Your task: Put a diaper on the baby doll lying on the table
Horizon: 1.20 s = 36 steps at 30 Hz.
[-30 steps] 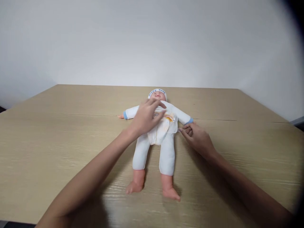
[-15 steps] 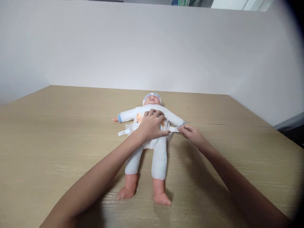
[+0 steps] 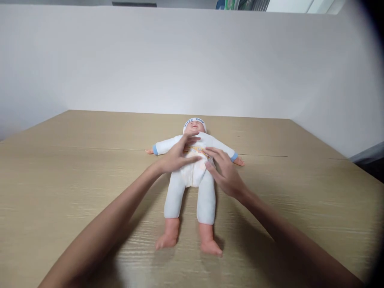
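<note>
Doll (image 3: 193, 176) first: it lies flat on its back along the middle of the table (image 3: 75, 188), head away from me, bare feet toward me, arms spread out to either side. I see a diaper (image 3: 193, 170) wrapped round its middle, under both of my hands.

My left hand (image 3: 177, 157) rests on the doll's chest and belly with the fingers stretched out flat and loose, gripping nothing. My right hand (image 3: 225, 174) lies just beside it on the doll's hip, fingers likewise spread and pressing on the side of the diaper; I see nothing pinched between them. The fingertips of the two hands nearly meet over the printed front band of the diaper.

As I judge it, the fitting is close to finished: the diaper sits closed round the waist, and no loose tab shows beyond either set of fingers. What looks left is a last press along the side under my right fingers and lifting both hands off. Whether the tab on the side under my left palm is stuck down I cannot tell, since the hand covers it.

Count: one doll, one diaper, one small cap (image 3: 194, 121) on the doll's head beyond my fingertips, one table, two hands of mine. Nobody else's hands are in view.
</note>
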Each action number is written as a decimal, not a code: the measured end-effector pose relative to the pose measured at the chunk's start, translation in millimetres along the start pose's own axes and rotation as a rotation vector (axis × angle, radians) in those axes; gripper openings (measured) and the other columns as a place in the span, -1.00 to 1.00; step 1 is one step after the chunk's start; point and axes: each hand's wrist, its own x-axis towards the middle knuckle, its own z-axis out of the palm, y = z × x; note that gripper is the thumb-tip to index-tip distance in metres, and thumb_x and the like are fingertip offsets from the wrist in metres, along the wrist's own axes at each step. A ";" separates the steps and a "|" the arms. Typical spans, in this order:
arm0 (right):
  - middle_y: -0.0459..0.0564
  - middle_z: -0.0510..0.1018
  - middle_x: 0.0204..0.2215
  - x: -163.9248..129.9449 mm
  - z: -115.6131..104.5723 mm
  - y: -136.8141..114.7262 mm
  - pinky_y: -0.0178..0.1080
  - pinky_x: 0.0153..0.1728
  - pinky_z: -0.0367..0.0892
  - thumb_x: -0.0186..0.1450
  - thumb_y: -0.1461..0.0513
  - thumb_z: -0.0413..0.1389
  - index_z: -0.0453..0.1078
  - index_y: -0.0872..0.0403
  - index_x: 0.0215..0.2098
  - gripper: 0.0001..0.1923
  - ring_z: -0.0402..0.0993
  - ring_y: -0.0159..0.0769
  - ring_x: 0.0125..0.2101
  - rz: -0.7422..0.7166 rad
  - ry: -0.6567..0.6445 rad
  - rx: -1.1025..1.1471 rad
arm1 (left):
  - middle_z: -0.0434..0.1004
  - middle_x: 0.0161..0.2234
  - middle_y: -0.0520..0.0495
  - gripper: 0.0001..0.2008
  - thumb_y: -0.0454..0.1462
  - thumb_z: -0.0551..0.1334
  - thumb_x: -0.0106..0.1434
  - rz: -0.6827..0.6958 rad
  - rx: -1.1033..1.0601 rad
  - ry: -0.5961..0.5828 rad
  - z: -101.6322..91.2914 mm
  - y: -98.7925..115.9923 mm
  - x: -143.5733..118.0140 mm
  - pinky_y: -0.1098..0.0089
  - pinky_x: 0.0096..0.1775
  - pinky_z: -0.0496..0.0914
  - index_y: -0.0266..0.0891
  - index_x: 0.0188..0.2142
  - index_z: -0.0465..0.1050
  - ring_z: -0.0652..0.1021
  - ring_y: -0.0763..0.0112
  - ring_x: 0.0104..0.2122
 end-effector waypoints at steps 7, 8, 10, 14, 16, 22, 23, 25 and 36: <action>0.13 0.32 0.52 -10.3 6.0 -15.7 0.22 0.50 0.17 0.67 0.07 -0.08 0.20 -0.06 0.58 -0.44 0.24 0.06 0.49 -0.106 0.066 -0.194 | 0.57 0.25 -0.23 -0.60 0.02 0.22 0.52 -0.218 0.385 0.284 -32.5 -34.8 -76.0 -0.01 0.28 0.45 -0.14 0.18 0.44 0.53 0.05 0.25; 0.15 0.43 0.43 -1.7 8.1 -22.9 0.19 0.44 0.23 0.66 0.07 -0.05 0.33 -0.04 0.48 -0.50 0.34 0.06 0.41 -0.115 0.099 -0.196 | 0.60 0.17 -0.24 -0.62 0.03 0.22 0.50 -0.273 0.470 0.294 -34.1 -38.7 -84.1 -0.02 0.25 0.46 -0.15 0.11 0.46 0.54 0.01 0.19; 0.15 0.61 0.16 19.3 14.6 -38.8 0.10 0.28 0.36 0.64 0.09 0.02 0.53 0.00 0.18 -0.67 0.50 0.03 0.18 -0.133 0.113 -0.210 | 0.63 0.05 -0.27 -0.66 0.04 0.24 0.46 -0.376 0.627 0.266 -35.3 -44.1 -95.2 -0.06 0.20 0.44 -0.16 -0.03 0.47 0.55 -0.07 0.13; 0.04 0.60 -0.23 58.8 37.2 -61.5 -0.08 -0.07 0.34 0.53 0.13 0.18 0.42 0.01 -0.24 -0.82 0.50 -0.07 -0.14 -0.053 -0.010 -0.307 | 0.64 -0.12 -0.29 -0.71 0.02 0.25 0.41 -0.559 0.776 0.130 -38.4 -47.6 -98.3 -0.06 0.08 0.42 -0.15 -0.20 0.43 0.59 -0.17 0.01; -0.01 0.58 -0.29 70.1 47.3 -64.7 -0.13 -0.19 0.24 0.46 0.12 0.26 0.35 -0.01 -0.29 -0.77 0.46 -0.10 -0.22 0.026 -0.078 -0.363 | 0.62 -0.24 -0.21 -0.70 0.02 0.24 0.40 -0.645 0.701 0.077 -45.4 -46.3 -93.7 0.05 -0.05 0.43 -0.13 -0.30 0.40 0.61 -0.09 -0.12; -0.06 0.58 -0.29 75.3 49.4 -62.5 -0.19 -0.27 0.11 0.37 0.02 0.38 0.32 0.00 -0.31 -0.63 0.47 -0.16 -0.24 0.119 -0.186 -0.341 | 0.46 -0.40 0.00 -0.64 0.01 0.19 0.40 -0.525 0.147 0.178 -60.5 -25.3 -59.9 0.26 -0.22 0.33 -0.15 -0.42 0.35 0.47 0.26 -0.33; -0.06 0.59 -0.29 75.6 47.2 -62.5 -0.19 -0.28 0.11 0.37 -0.01 0.39 0.33 0.00 -0.31 -0.61 0.48 -0.17 -0.25 0.123 -0.198 -0.319 | 0.46 -0.39 0.01 -0.64 0.01 0.20 0.40 -0.481 0.082 0.181 -56.7 -20.3 -50.8 0.27 -0.21 0.33 -0.16 -0.41 0.37 0.46 0.28 -0.33; -0.05 0.60 -0.30 77.1 43.2 -62.7 -0.20 -0.29 0.09 0.40 -0.04 0.35 0.33 0.00 -0.33 -0.61 0.48 -0.18 -0.27 0.128 -0.224 -0.287 | 0.48 -0.36 0.00 -0.64 -0.01 0.21 0.43 -0.390 -0.011 0.144 -44.1 -12.0 -32.2 0.27 -0.19 0.34 -0.17 -0.40 0.40 0.47 0.29 -0.30; 0.00 0.59 -0.35 81.9 48.7 -46.4 -0.18 -0.35 -0.01 0.55 0.14 0.10 0.28 -0.01 -0.36 -0.71 0.43 -0.18 -0.35 0.211 -0.130 -0.346 | 0.52 -0.17 -0.06 -0.60 0.07 0.29 0.49 -0.248 -0.126 0.352 -7.4 -54.2 -20.5 0.31 -0.18 0.41 -0.17 0.02 0.37 0.53 0.32 -0.22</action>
